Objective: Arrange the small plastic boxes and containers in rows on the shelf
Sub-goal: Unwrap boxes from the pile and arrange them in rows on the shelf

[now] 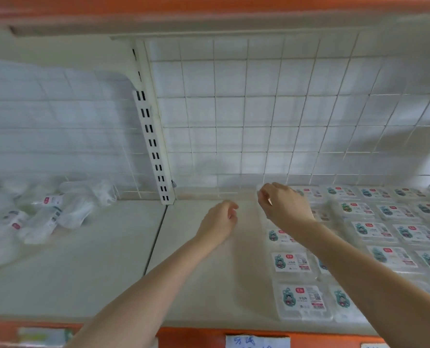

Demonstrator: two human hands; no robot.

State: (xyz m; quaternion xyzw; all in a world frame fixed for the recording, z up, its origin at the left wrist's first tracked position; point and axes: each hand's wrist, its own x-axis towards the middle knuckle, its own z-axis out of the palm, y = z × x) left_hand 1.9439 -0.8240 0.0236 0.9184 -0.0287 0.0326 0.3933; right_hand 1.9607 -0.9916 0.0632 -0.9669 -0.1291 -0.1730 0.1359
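Clear plastic boxes [293, 262] with white labels lie flat in rows on the right half of the shelf [199, 280], running from the front lip back to the wire grid. The leftmost column forms a straight edge; its front box [303, 301] sits just behind the shelf's front edge.

The right hand [283, 205] hovers over the rear left corner of the rows, close to the grid, fingers curled downward with thumb and forefinger drawn together. Whether it pinches a clear box cannot be told: the area is blurred. The right forearm crosses above several boxes in the nearer rows.

The left hand [221, 219] is held just left of the box rows, fingers loosely curled, holding nothing visible.

Bare cream shelf surface extends from the left edge of the rows to the seam [156, 237] between shelf panels, and onward across the left panel. A slotted upright [152, 146] stands at the back above the seam. A loose heap of clear packets [45, 214] occupies the far left rear. The white wire grid [259, 109] closes off the back. An orange strip [204, 335] with a paper tag [256, 342] runs along the front edge.
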